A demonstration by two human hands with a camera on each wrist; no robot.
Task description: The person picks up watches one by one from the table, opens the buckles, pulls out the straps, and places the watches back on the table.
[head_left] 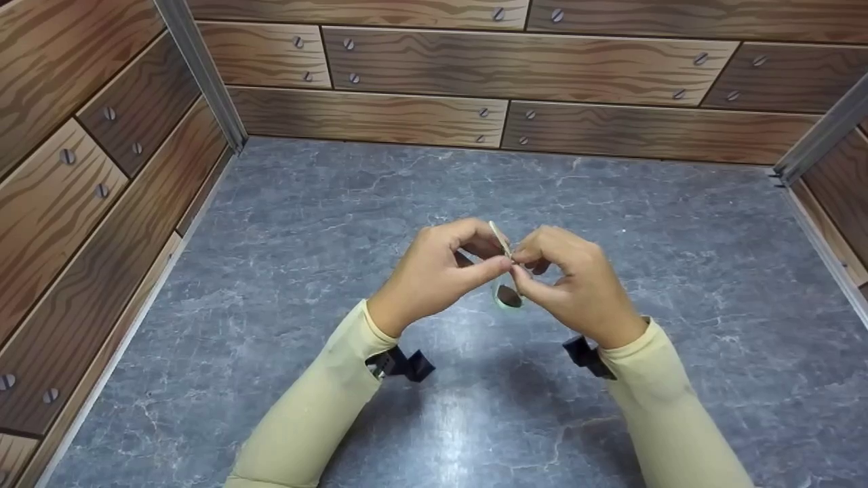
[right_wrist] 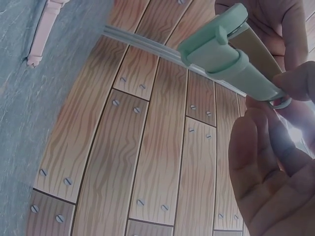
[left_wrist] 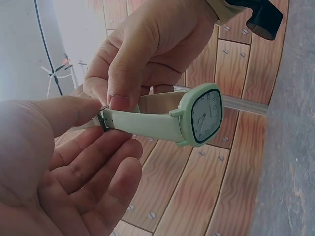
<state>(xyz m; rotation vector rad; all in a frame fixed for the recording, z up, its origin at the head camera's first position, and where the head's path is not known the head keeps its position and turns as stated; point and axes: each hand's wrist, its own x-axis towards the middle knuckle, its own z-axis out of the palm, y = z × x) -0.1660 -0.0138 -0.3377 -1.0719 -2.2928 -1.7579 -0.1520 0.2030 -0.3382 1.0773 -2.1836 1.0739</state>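
Observation:
A wristwatch with a pale green case and strap hangs between the two hands, its numbered square dial facing outward in the left wrist view. The strap is bent round into a loop. My left hand pinches the strap end by the dark metal buckle between thumb and forefinger. Opposite it, my right hand pinches the strap close to the buckle, its thumb lying on the punched holes. In the right wrist view a strap keeper circles the band near the case. Fingers partly hide the buckle.
A pink strap-like piece lies on the grey marbled surface in the right wrist view. Wood-patterned walls with metal corner posts stand on the back and sides. Black wrist mounts sit below both hands.

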